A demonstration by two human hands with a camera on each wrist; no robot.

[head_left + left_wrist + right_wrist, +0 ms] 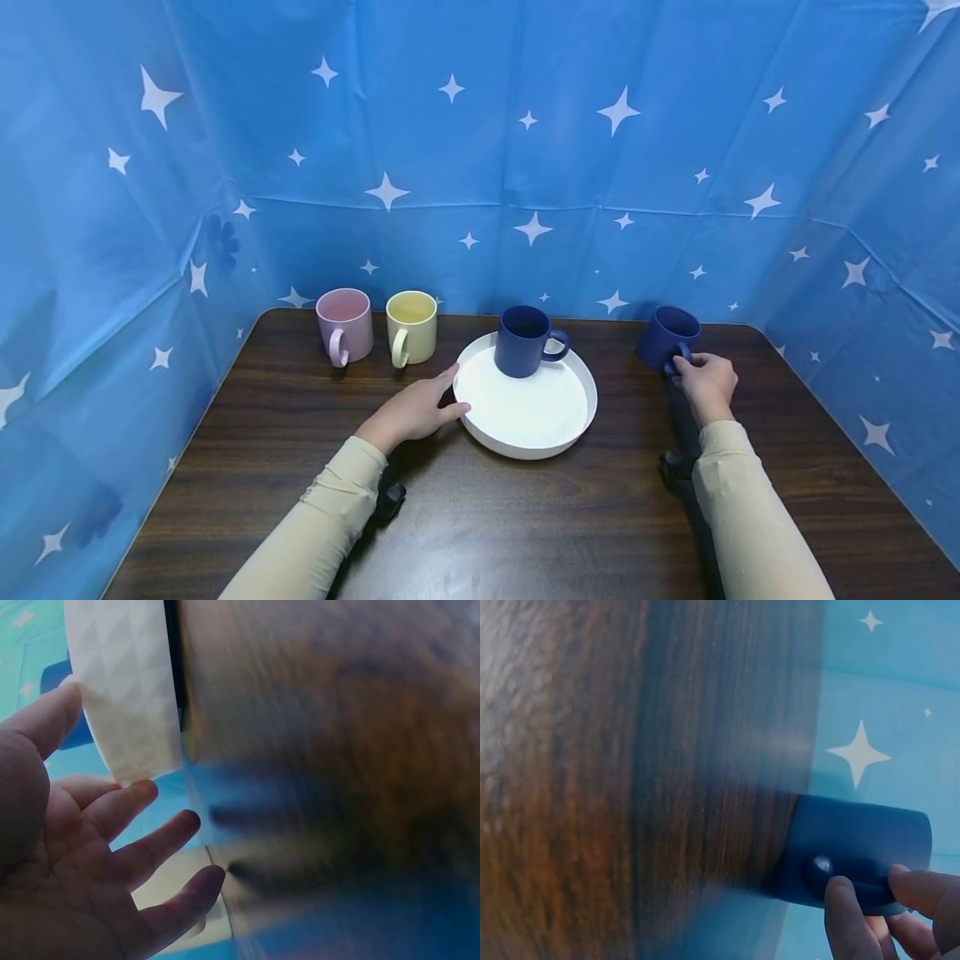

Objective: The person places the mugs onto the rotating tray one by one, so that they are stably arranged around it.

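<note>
My left hand (415, 406) touches the left side of a round white tray (525, 423), its thumb and fingers spread. In the left wrist view, thumb and index finger meet the tray's faceted wall (131, 690), while other fingers extend free. A dark blue mug (517, 350) stands upright on the tray's back part, handle to the right. Farther right, my right hand (705, 385) pinches the handle of a second dark blue mug (660, 337) near the table's back edge. The right wrist view shows thumb and fingers around that mug's handle (866, 891).
Left of the tray, a pink mug (352, 325) and a yellow mug (422, 325) stand near the back edge, handles toward me. The dark wooden table (525, 533) is bordered by a blue curtain (465, 142) with white stars at the back and both sides.
</note>
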